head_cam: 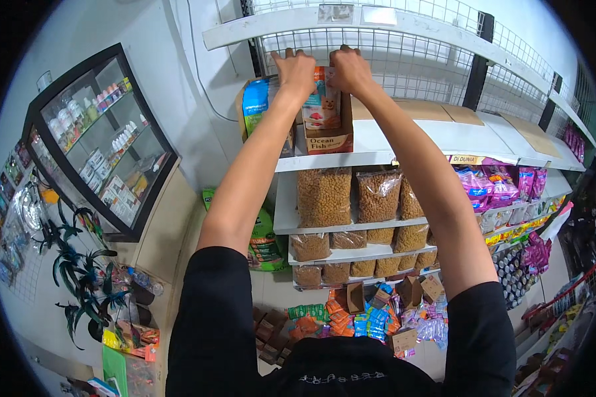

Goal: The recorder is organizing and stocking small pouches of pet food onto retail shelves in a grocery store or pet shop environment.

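Both my hands are raised at the top shelf [407, 144], over an open cardboard display box [328, 144] of pet food pouches with an orange, teal and white front pouch [323, 111]. My left hand [296, 72] is at the box's upper left, its fingers bent over the top of the pouches. At the upper right of the same pouches is my right hand [350, 69], fingers curled. What the fingertips hold is hidden behind the hands. A second box with blue and green pouches [256, 106] stands just left, partly behind my left forearm.
Bags of brown kibble [324, 197] fill the lower shelves, with purple packs [496, 186] to the right. Pouches [372, 320] and small boxes lie on the floor. A glass cabinet [102, 141] stands at left. A white shelf rail [402, 22] crosses above my hands, before a wire grid.
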The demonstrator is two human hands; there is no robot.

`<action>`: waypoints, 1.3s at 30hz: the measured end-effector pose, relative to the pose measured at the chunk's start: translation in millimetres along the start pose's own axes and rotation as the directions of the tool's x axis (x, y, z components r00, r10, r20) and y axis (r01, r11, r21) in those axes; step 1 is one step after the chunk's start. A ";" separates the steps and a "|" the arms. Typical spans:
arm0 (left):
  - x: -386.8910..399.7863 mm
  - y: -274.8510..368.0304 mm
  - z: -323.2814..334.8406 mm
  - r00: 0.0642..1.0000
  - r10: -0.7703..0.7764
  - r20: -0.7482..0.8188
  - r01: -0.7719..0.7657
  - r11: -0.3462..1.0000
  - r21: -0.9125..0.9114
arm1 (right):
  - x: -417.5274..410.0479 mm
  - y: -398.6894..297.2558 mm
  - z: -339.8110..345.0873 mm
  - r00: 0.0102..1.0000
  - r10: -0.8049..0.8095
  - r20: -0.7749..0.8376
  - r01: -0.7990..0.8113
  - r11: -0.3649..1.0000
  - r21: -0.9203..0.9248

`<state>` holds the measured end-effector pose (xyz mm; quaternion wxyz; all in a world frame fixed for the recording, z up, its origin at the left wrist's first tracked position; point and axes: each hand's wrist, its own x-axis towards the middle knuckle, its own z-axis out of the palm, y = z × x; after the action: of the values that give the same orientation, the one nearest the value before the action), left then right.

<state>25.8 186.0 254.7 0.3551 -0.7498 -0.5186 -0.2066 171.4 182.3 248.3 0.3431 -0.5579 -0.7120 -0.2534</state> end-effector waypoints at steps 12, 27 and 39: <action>-26.0 43.4 22.5 0.998 0.050 0.027 -0.056 0.945 0.323 | -9.2 1.6 24.4 0.998 -0.002 0.059 -0.001 0.998 0.059; -105.0 -68.6 -3.7 0.817 -0.273 -0.509 -0.189 0.707 -0.682 | -132.6 25.5 18.9 0.851 0.157 0.501 -0.518 0.407 0.752; -177.1 -76.0 73.1 0.972 -0.114 0.207 0.208 -0.008 -0.978 | -130.3 -11.5 25.8 0.942 0.050 0.333 -0.298 0.586 0.754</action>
<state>-115.4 144.7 110.3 -0.3166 -0.7237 -0.3177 -0.5244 173.4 117.8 131.6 0.4755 -0.4439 -0.7313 0.2050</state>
